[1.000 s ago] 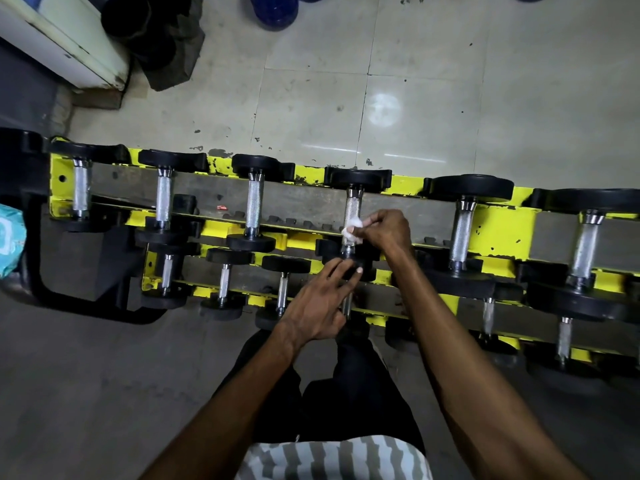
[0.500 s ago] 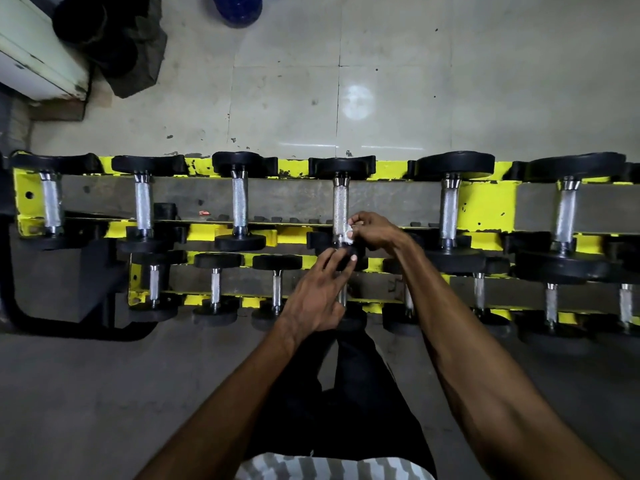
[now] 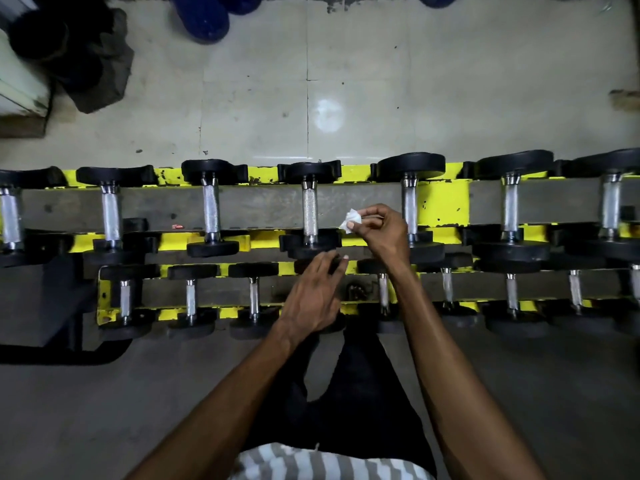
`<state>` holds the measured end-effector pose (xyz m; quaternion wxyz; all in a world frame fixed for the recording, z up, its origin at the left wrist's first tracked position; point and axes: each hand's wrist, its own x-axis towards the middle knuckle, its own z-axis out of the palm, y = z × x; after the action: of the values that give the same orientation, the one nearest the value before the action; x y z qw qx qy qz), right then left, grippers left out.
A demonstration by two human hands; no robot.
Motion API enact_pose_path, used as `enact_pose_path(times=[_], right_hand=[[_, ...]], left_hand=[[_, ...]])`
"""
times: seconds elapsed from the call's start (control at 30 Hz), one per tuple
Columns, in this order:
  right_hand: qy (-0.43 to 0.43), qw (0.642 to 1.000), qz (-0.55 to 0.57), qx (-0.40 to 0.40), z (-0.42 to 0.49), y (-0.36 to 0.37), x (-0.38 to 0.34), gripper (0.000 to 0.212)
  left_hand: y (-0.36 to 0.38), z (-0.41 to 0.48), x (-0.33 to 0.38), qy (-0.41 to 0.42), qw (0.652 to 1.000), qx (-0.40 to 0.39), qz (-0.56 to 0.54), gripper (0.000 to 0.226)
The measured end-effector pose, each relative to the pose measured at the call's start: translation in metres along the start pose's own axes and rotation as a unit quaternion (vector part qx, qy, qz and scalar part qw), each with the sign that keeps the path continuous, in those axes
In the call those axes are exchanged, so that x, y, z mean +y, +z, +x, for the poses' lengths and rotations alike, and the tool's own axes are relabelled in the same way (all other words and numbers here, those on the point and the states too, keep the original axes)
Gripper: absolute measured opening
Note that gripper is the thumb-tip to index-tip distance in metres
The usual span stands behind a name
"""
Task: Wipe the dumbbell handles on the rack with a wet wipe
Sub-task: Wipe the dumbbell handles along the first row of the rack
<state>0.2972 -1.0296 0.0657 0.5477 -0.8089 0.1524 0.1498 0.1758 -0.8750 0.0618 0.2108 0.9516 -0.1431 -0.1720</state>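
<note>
A yellow two-tier rack (image 3: pixel 443 202) holds black dumbbells with knurled chrome handles. My right hand (image 3: pixel 381 230) pinches a small crumpled white wet wipe (image 3: pixel 352 220), held in the air between the middle upper-tier handle (image 3: pixel 310 213) and the handle to its right (image 3: pixel 408 206), touching neither. My left hand (image 3: pixel 317 296) hovers over the lower tier with fingers spread, fingertips by the black near head (image 3: pixel 311 245) of the middle upper dumbbell, hiding a lower-tier dumbbell beneath it.
More dumbbells fill both tiers to left and right. Pale tiled floor (image 3: pixel 381 98) lies beyond the rack, with blue round objects (image 3: pixel 204 19) and dark weights (image 3: pixel 69 53) at the top left. Grey floor lies on my side.
My right hand has lifted the wipe off the middle upper handle and shifted it right, away from the metal. My left hand stays near the same dumbbell head.
</note>
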Motion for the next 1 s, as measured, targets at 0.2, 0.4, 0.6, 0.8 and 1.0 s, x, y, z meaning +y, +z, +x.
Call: enact_pose_path(times=[0.2,0.4,0.6,0.8,1.0], right_hand=[[-0.018,0.980,-0.163,0.116,0.006,-0.098,0.026,0.031],[0.054,0.967,-0.249,0.022,0.033,-0.117,0.039,0.045],[0.026,0.950,-0.312,-0.023,0.046,-0.116,0.030,0.046],[-0.015,0.984,-0.158,0.085,0.037,-0.100,0.034,0.034],[0.053,0.982,0.023,0.182,0.077,-0.079,0.004,0.039]], left_hand=[[0.010,0.042,0.069,0.069,0.997,-0.026,-0.016,0.094],[0.031,0.067,0.114,0.039,0.998,-0.036,-0.020,0.096],[0.035,0.069,0.124,0.037,0.999,-0.011,0.027,0.095],[0.030,0.071,0.138,0.016,1.000,0.007,0.002,0.086],[0.024,0.075,0.145,-0.009,1.000,-0.014,-0.015,0.082]])
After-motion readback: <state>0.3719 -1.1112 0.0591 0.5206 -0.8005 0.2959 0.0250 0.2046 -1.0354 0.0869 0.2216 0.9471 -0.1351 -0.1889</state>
